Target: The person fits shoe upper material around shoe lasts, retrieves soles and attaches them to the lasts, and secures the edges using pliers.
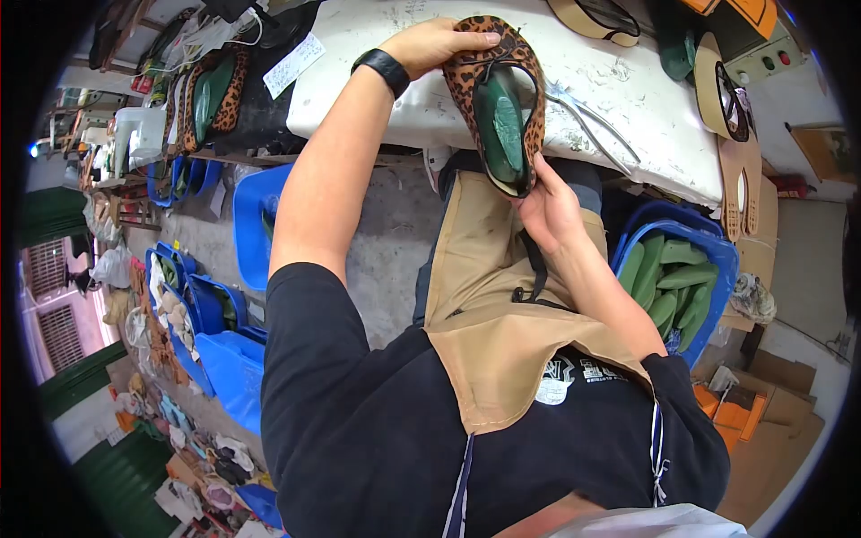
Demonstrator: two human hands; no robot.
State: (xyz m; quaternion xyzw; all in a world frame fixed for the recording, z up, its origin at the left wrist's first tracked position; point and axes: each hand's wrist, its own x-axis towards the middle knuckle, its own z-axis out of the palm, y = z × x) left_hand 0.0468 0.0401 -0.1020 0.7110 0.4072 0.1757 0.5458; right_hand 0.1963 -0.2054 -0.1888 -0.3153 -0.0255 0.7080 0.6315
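A leopard-print flat shoe (457, 85) with a green shoe last (500, 125) inside it is held over the front edge of the white worktable (377, 108). My left hand (435, 45), with a black band on the wrist, grips the toe end, its thumb lying across the top. At the heel end, my right hand (549, 208) is closed on the shoe's back rim, and part of its fingers is hidden behind the shoe. Metal pincers (596, 125) lie on the table just right of the shoe.
A blue bin of green lasts (731, 269) stands at my right. More blue bins (229, 368) are on the floor at left. Another leopard-print shoe (238, 85) sits at the upper left; beige shoe parts (717, 85) lie at the table's right edge.
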